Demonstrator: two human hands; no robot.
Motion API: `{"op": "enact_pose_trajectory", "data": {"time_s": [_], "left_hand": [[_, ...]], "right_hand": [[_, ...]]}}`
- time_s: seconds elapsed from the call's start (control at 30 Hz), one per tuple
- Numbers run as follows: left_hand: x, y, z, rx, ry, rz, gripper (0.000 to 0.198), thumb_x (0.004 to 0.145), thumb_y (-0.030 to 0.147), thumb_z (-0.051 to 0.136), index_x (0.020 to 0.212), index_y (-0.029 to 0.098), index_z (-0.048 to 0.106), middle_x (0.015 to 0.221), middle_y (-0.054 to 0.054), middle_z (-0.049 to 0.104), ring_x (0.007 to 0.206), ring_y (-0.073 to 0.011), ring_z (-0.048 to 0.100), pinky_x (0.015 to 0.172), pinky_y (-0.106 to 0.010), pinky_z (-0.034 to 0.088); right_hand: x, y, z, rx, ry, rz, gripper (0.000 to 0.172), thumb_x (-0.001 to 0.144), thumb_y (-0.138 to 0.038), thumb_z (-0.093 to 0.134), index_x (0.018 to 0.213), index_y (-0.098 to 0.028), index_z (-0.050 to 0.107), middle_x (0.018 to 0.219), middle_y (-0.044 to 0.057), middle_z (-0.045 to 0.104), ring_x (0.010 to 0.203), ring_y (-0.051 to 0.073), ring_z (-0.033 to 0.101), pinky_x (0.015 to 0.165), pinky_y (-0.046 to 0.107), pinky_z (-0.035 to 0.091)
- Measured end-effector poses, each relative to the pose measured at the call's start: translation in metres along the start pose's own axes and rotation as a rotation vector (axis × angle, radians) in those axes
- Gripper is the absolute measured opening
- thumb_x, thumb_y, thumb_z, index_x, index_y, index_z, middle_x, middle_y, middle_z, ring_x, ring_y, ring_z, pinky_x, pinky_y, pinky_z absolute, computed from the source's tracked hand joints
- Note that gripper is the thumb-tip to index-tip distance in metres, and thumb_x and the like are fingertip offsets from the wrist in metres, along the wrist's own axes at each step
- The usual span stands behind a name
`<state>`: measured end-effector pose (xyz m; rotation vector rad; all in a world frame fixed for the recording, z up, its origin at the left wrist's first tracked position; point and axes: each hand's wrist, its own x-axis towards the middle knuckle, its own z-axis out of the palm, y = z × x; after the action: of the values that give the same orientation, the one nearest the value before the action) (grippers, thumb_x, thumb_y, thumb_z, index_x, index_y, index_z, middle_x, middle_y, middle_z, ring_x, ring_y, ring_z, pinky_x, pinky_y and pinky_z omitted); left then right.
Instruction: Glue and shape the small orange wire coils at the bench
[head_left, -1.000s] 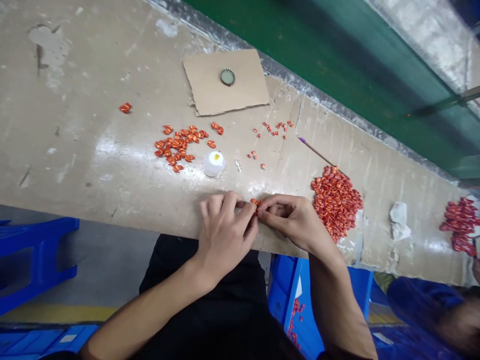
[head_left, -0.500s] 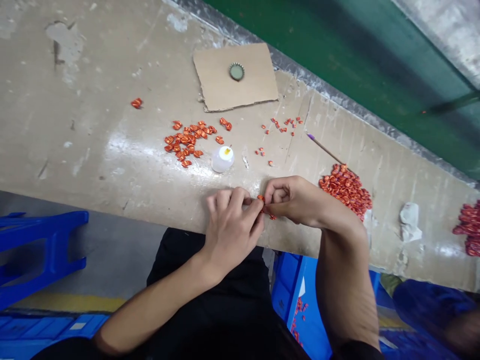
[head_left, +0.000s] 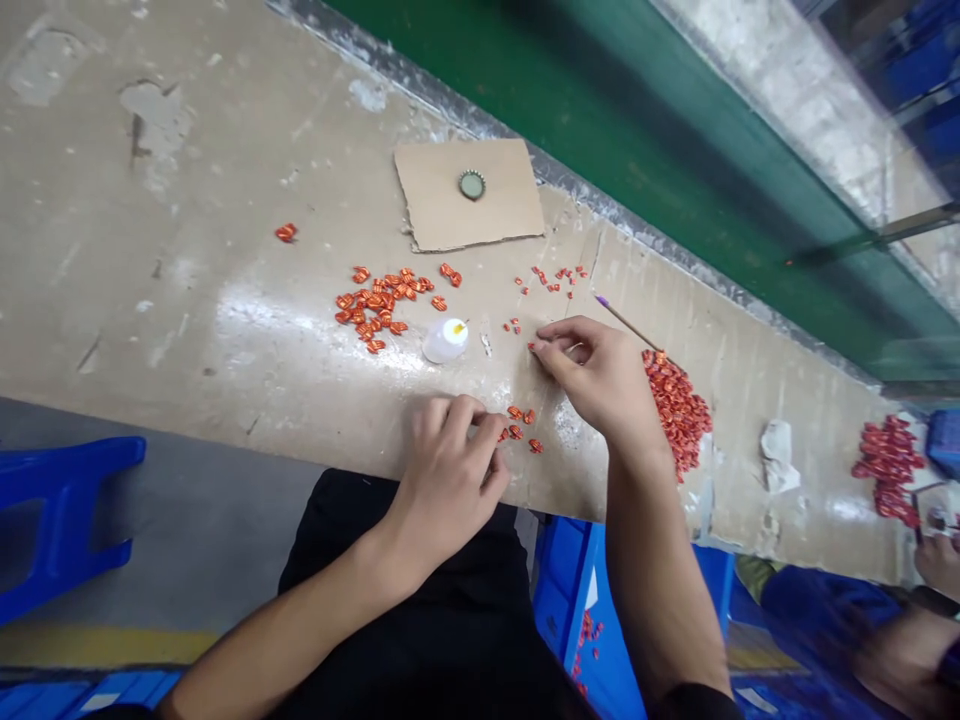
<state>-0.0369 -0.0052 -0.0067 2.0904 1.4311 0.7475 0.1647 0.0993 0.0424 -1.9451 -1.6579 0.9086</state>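
Note:
My left hand [head_left: 450,465] rests on the worn beige tabletop [head_left: 225,300], its fingertips beside a few crumpled orange-red metal pieces [head_left: 519,425]. Its fingers hold nothing I can see. My right hand [head_left: 589,375] is raised higher up the table, with fingertips pinched on a tiny orange piece [head_left: 532,347]. A looser scatter of tiny bits [head_left: 551,283] lies just beyond it. Further left is a cluster of larger orange pieces [head_left: 379,305], with a small white plastic bottle [head_left: 445,341] beside it.
A cardboard square [head_left: 442,200] holds a bottle cap [head_left: 472,184]. A purple-tipped stick [head_left: 626,322] touches a heap of orange pieces [head_left: 679,410]. Another heap [head_left: 889,465] and crumpled paper [head_left: 778,457] lie right, near a co-worker's hand [head_left: 937,560]. A blue crate [head_left: 577,600] sits below the table edge.
My hands have come apart. The right hand has moved up the table, and several orange pieces now lie on the table near the left hand. The view has shifted slightly.

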Motion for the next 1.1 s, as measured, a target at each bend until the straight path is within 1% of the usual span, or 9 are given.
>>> {"op": "enact_pose_trajectory", "data": {"time_s": [0.13, 0.27, 0.33, 0.5, 0.6, 0.73, 0.83, 1.0, 1.1], "left_hand": [[-0.001, -0.003, 0.001, -0.014, 0.003, 0.023, 0.026, 0.097, 0.008, 0.066, 0.118, 0.023, 0.073, 0.115, -0.008, 0.069, 0.108, -0.0291, 0.056, 0.090, -0.046, 0.047], [0.000, -0.003, 0.002, -0.020, 0.010, 0.023, 0.022, 0.099, 0.009, 0.066, 0.114, 0.022, 0.073, 0.114, -0.008, 0.069, 0.107, -0.0282, 0.058, 0.089, -0.045, 0.046], [0.000, -0.004, 0.002, -0.020, 0.018, 0.029, 0.021, 0.099, 0.008, 0.066, 0.113, 0.022, 0.073, 0.114, -0.007, 0.069, 0.106, -0.0275, 0.059, 0.089, -0.045, 0.046], [-0.001, -0.004, 0.002, -0.016, 0.018, 0.041, 0.020, 0.099, 0.010, 0.068, 0.114, 0.022, 0.072, 0.113, -0.007, 0.070, 0.106, -0.0280, 0.060, 0.088, -0.045, 0.046], [-0.001, -0.004, 0.003, -0.008, 0.025, 0.057, 0.019, 0.099, 0.011, 0.069, 0.114, 0.023, 0.071, 0.112, -0.007, 0.069, 0.106, -0.0286, 0.062, 0.087, -0.046, 0.047], [0.000, -0.004, 0.003, 0.000, 0.004, 0.065, 0.020, 0.099, 0.012, 0.069, 0.113, 0.026, 0.068, 0.111, -0.007, 0.070, 0.105, -0.0295, 0.064, 0.086, -0.048, 0.050], [0.000, -0.003, 0.002, 0.011, -0.015, 0.059, 0.026, 0.099, 0.009, 0.068, 0.114, 0.030, 0.066, 0.112, -0.008, 0.070, 0.104, -0.0294, 0.066, 0.086, -0.049, 0.051], [0.000, -0.003, 0.001, 0.011, -0.022, 0.071, 0.031, 0.099, 0.008, 0.067, 0.118, 0.032, 0.066, 0.111, -0.007, 0.069, 0.104, -0.0286, 0.068, 0.087, -0.049, 0.052], [0.000, -0.004, 0.002, 0.006, -0.018, 0.078, 0.032, 0.098, 0.007, 0.067, 0.118, 0.031, 0.066, 0.110, -0.007, 0.069, 0.104, -0.0284, 0.068, 0.086, -0.049, 0.051]], "right_hand": [[0.000, -0.002, 0.010, -0.114, 0.064, -0.001, 0.026, 0.090, -0.041, 0.088, 0.104, -0.019, 0.086, 0.090, 0.007, 0.081, 0.077, 0.022, 0.068, 0.074, 0.038, 0.051], [-0.004, -0.004, 0.015, -0.178, 0.084, -0.021, 0.015, 0.094, -0.034, 0.082, 0.098, -0.020, 0.087, 0.095, 0.010, 0.084, 0.080, 0.025, 0.071, 0.078, 0.040, 0.054], [-0.006, -0.004, 0.017, -0.200, 0.087, -0.044, 0.013, 0.095, -0.031, 0.079, 0.095, -0.020, 0.087, 0.097, 0.010, 0.085, 0.081, 0.025, 0.072, 0.081, 0.041, 0.055], [-0.007, -0.004, 0.018, -0.206, 0.074, -0.073, 0.016, 0.097, -0.030, 0.075, 0.100, -0.020, 0.087, 0.101, 0.011, 0.086, 0.081, 0.025, 0.072, 0.083, 0.041, 0.056], [-0.004, -0.004, 0.017, -0.208, 0.102, -0.079, 0.019, 0.098, -0.032, 0.072, 0.103, -0.020, 0.087, 0.095, 0.010, 0.084, 0.080, 0.026, 0.071, 0.083, 0.041, 0.055], [0.007, 0.001, 0.012, -0.136, 0.104, -0.063, 0.026, 0.100, -0.039, 0.069, 0.105, -0.019, 0.086, 0.090, 0.008, 0.083, 0.076, 0.024, 0.069, 0.078, 0.039, 0.054], [0.020, 0.008, 0.007, -0.114, 0.171, -0.078, 0.029, 0.101, -0.037, 0.066, 0.115, -0.019, 0.085, 0.097, 0.009, 0.083, 0.074, 0.022, 0.068, 0.075, 0.038, 0.054], [0.046, 0.013, 0.006, -0.153, 0.232, -0.136, 0.028, 0.101, -0.032, 0.067, 0.119, -0.020, 0.085, 0.099, 0.009, 0.082, 0.075, 0.021, 0.066, 0.080, 0.040, 0.055], [0.058, 0.011, 0.009, -0.209, 0.237, -0.163, 0.024, 0.100, -0.030, 0.069, 0.115, -0.020, 0.085, 0.106, 0.011, 0.083, 0.082, 0.023, 0.069, 0.085, 0.041, 0.056]]}}
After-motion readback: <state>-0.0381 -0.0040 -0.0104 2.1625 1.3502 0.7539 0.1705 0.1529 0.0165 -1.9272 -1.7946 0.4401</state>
